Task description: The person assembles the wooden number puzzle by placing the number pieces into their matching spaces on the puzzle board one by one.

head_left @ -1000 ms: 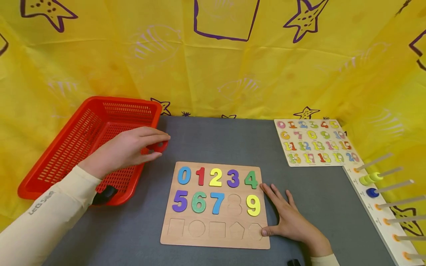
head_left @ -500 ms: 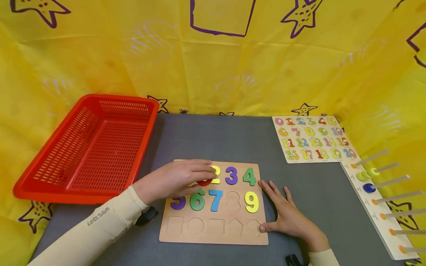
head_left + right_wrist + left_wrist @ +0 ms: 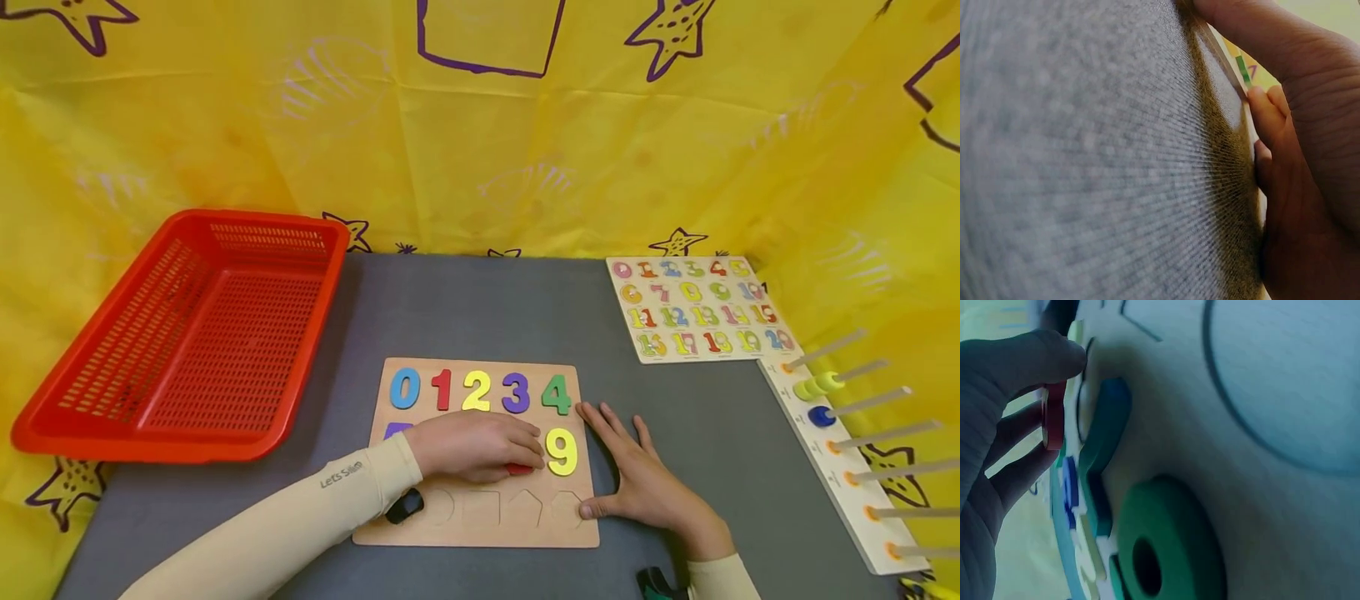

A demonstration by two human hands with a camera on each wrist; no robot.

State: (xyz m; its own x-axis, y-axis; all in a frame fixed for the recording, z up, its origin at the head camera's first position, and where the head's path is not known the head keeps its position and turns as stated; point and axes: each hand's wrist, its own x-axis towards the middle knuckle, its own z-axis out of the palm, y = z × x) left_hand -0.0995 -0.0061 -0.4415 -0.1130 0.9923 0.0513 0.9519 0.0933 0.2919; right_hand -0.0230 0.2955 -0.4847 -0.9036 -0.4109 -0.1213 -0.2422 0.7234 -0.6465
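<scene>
My left hand (image 3: 476, 446) is over the middle row of a wooden number board (image 3: 480, 536), pinching a red number 8 piece (image 3: 519, 470). In the left wrist view, thumb and fingers hold this red piece (image 3: 1054, 419) on edge, near the outlined recess left of the yellow 9 (image 3: 561, 452). The hand hides the recess and the 6 and 7 in the head view; the green 6 (image 3: 1166, 544) and blue 7 (image 3: 1104, 437) show up close at the wrist. My right hand (image 3: 652, 492) lies spread, thumb and fingertips touching the board's right edge.
A red plastic basket (image 3: 300, 367) stands at the left. At the back right lies a second number board (image 3: 697, 310). A white pegged base (image 3: 843, 475) with yellow and blue rings runs along the right side. Yellow printed cloth (image 3: 480, 125) rises behind the grey table (image 3: 465, 308).
My left hand has carried the red piece from beside the basket, across the board's upper left, to the spot left of the 9. The right hand stays at the board's edge.
</scene>
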